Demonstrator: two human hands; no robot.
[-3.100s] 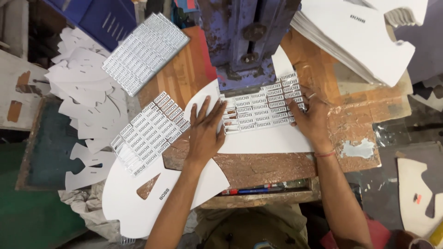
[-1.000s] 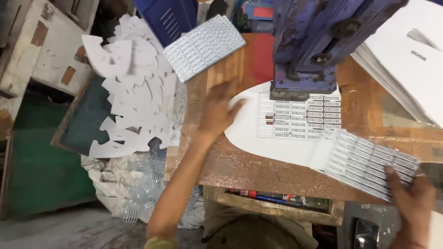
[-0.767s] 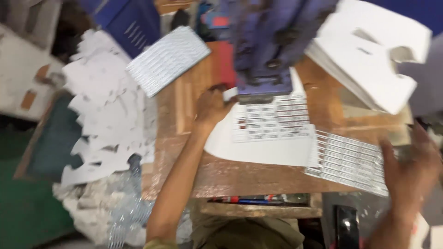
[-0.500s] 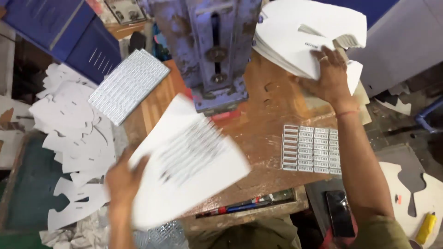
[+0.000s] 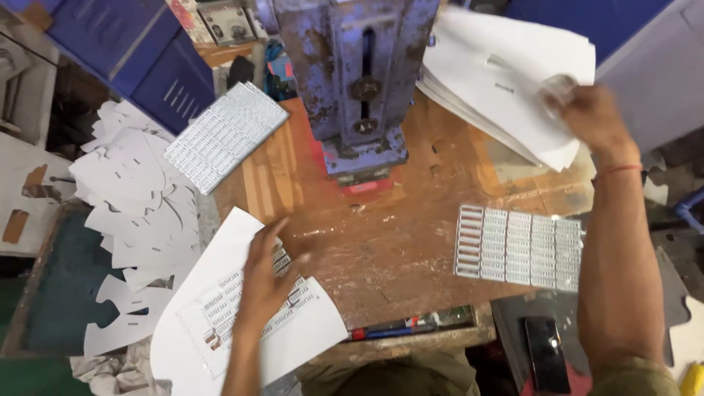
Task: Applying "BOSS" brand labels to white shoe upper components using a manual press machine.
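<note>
Two hands at the press bench, each on white card

The left hand (image 5: pixel 262 282) lies flat, grip open, on a printed white sheet (image 5: pixel 220 330) at lower left of the frame; the right hand (image 5: pixel 590 117), grip closed, pinches the top of the white stack (image 5: pixel 499 88) at upper right, beside the blue press (image 5: pixel 359 81), above a silver label sheet (image 5: pixel 519 246)

**Worn wood, chipped paint, matt card**

The table (image 5: pixel 411 242) is bare wood, scuffed and rough, pretty stained. The press (image 5: pixel 359 81) is metal with blue paint chipping off to rust. The white cutouts (image 5: pixel 506 88) look like matt paper or thin card, smooth. The label sheets (image 5: pixel 519 244) have a slightly glossy, silvery sheen.
</note>
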